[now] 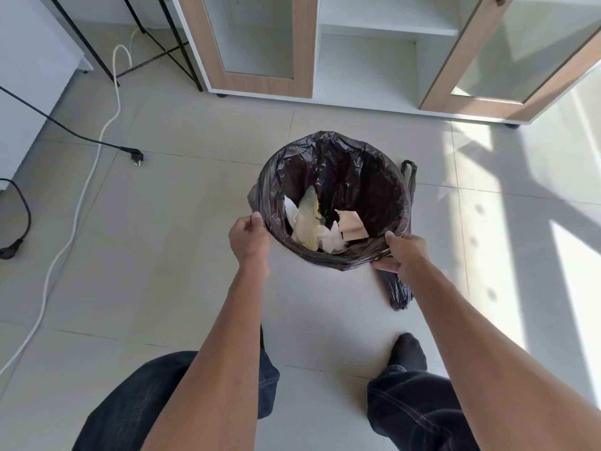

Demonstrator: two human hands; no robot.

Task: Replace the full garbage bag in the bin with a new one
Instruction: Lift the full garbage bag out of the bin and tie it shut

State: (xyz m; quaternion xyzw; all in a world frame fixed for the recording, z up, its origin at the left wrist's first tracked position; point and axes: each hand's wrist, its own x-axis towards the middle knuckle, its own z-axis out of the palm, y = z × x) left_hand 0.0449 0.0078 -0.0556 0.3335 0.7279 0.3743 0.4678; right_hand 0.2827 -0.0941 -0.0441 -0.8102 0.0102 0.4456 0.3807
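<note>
A round bin stands on the tiled floor, fully covered by a black garbage bag [344,170] folded over its rim. Paper scraps, a yellowish wrapper and a brown card piece [351,224] lie at the bottom. My left hand [248,237] grips the bag's folded edge at the near left rim. My right hand [405,253] grips the bag's edge at the near right rim, thumb on top. A second black bag [398,292] lies flat on the floor to the right of the bin, partly hidden behind my right hand.
A white and wood cabinet [357,76] stands behind the bin. A white cable [81,196] and a black cord with plug [135,156] run across the floor at left. My legs and a socked foot [408,351] are in the foreground.
</note>
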